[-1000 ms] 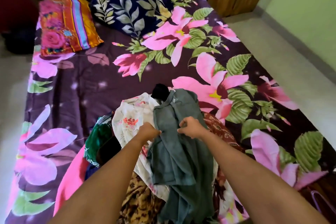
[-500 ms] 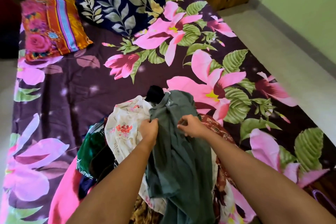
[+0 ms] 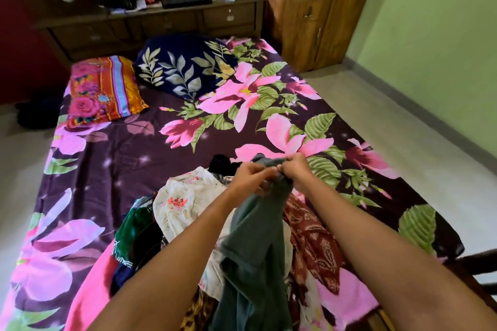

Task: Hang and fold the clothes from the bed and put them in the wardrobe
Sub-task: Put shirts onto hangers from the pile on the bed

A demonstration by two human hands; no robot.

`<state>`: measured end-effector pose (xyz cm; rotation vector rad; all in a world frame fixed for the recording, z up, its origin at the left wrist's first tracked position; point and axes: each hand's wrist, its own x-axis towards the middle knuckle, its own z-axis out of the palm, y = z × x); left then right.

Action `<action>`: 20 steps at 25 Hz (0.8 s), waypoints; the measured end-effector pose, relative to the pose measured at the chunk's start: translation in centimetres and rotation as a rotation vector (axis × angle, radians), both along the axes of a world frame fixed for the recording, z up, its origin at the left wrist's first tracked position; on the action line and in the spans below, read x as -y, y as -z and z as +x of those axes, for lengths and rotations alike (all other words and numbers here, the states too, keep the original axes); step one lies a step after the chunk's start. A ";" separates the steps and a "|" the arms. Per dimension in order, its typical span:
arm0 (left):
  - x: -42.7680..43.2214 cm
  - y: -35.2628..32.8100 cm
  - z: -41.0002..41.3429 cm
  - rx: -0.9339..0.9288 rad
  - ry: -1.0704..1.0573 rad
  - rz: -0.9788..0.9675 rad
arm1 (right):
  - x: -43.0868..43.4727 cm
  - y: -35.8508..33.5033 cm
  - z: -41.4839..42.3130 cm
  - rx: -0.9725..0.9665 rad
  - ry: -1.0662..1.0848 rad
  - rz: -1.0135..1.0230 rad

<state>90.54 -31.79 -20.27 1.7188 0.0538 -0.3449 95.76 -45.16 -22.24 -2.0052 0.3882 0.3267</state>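
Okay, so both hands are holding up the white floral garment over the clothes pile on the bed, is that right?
Not quite. In the head view the left hand and right hand grip the grey-green garment, not the white floral garment, which lies in the clothes pile on the bed, to the left of the held one.

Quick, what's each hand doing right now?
Left hand: gripping the grey-green garment.
Right hand: pinching the same garment's top edge.

A green wall (image 3: 435, 56) meets a pale floor (image 3: 408, 148); a dark wooden drawer unit (image 3: 172, 27) stands beside a brown wooden door (image 3: 309, 27).
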 end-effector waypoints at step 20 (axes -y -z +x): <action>11.6 -6.9 -7.3 0.207 0.249 0.592 | 20.6 -20.2 -15.5 0.775 0.079 0.286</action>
